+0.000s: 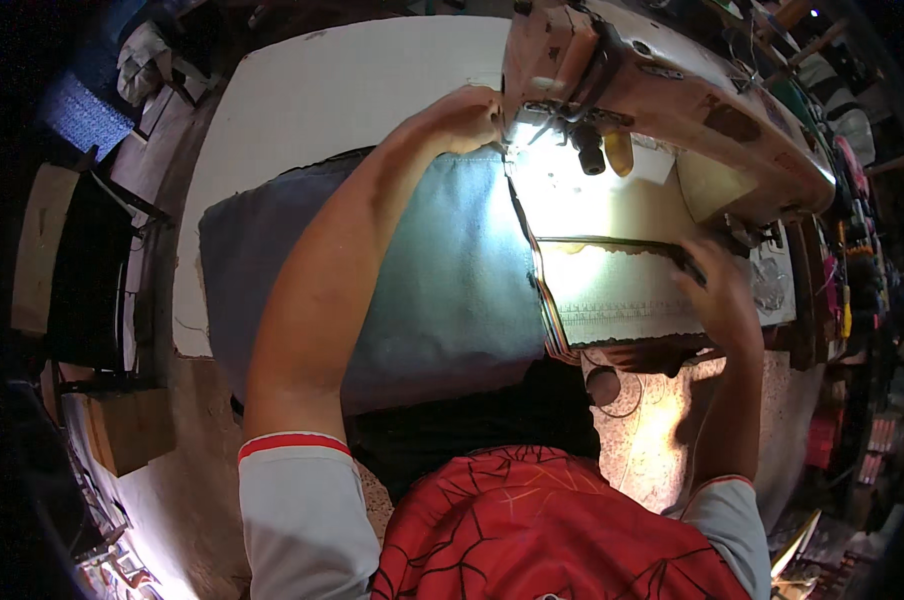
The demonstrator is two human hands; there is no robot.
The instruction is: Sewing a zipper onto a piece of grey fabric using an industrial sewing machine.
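A blue-grey fabric panel [452, 270] lies on the white table, with a dark striped band [544, 290] along its right edge that dangles past the front of the table. My left hand [467, 120] is curled at the panel's far right corner, close against the head of an old, worn sewing machine [662, 80]. Its fingertips are hidden there, so what they grip cannot be made out. To the right, my right hand [717, 290] hovers over the machine's near side, slightly blurred. Its fingers are closed around something small and dark that I cannot identify.
A bright lamp lights the machine bed [572, 190]. The white tabletop [362, 75] extends behind the fabric, and a printed ruler scale [622, 313] runs along its front edge. A cardboard box [132, 425] stands on the floor at left. Cluttered shelves line the right side.
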